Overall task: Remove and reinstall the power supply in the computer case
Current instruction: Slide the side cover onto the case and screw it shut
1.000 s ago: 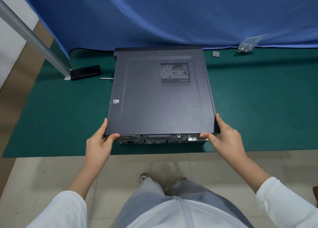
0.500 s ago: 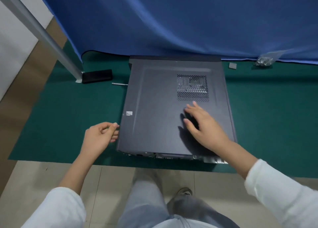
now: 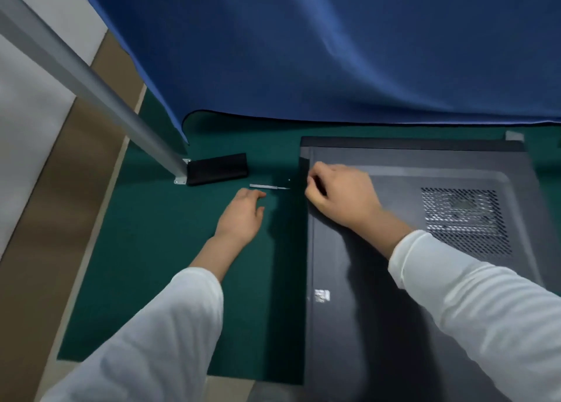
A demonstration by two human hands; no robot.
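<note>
Left hand flat, fingers relaxed, on green mat, fingertips just short of small silver tool. Right hand curled over far-left edge of case; grip unclear. Case flat on mat, vent up. White sticker unreadable. Black block, metal pole, blue curtain behind.

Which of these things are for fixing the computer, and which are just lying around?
For the job:
- computer case, lying flat with its side panel on
- small screwdriver on the green mat, just beyond the left hand
- right hand, resting at the case's far left corner

Just lying about:
- black block by the metal pole
- blue cloth
- small grey piece behind the case
</note>
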